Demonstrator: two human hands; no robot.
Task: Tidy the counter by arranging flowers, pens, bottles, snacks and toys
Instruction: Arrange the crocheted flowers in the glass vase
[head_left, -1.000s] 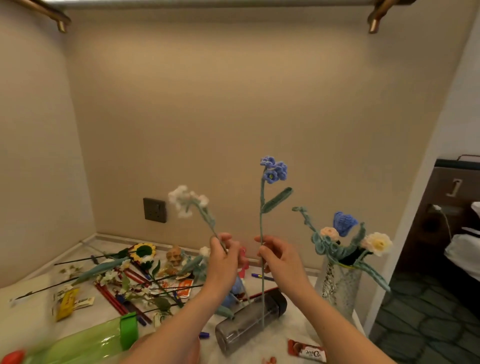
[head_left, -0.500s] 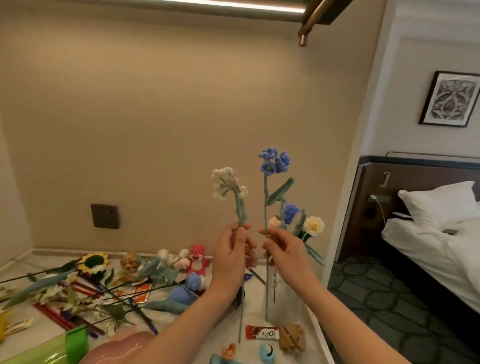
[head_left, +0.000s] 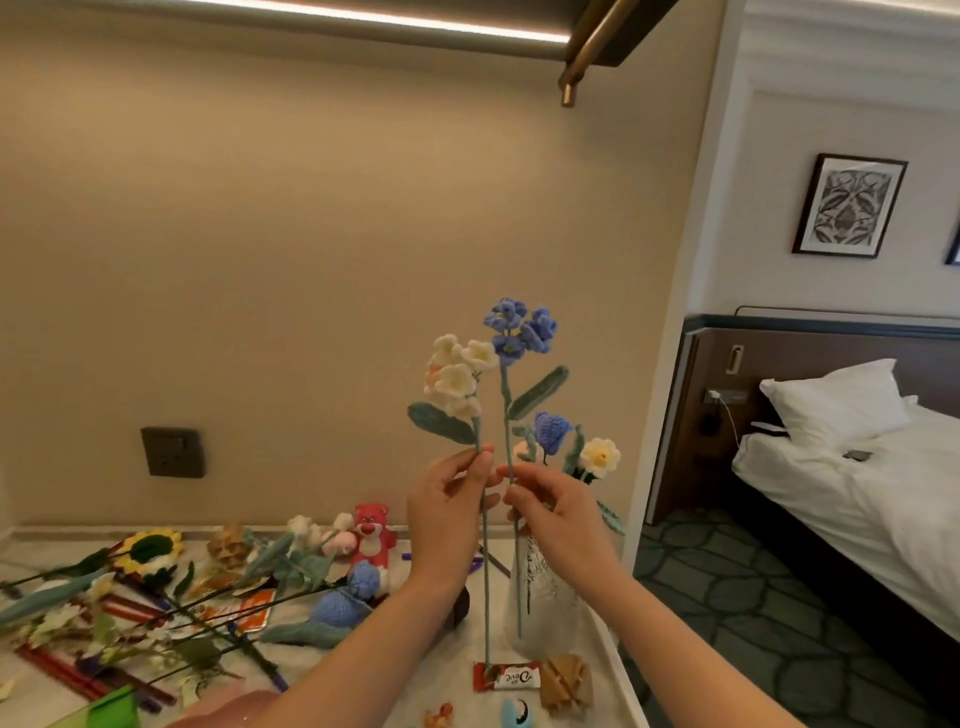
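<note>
My left hand pinches the stem of a white crochet flower and holds it upright. Close beside it, my right hand pinches the stem of a blue crochet flower, also upright. Both stems hang down in front of a clear glass vase at the counter's right end. The vase holds a blue bud and a cream flower. Several more flowers, among them a sunflower, lie on the counter to the left with red and blue pens.
A pink bear toy stands by the back wall. A red chocolate bar and a brown wrapped snack lie near the front edge. A green bottle is at the lower left. A bed is to the right beyond the counter.
The view has swung right toward the vase. My hands have brought the white and blue flowers closer together, side by side, in front of the vase.
</note>
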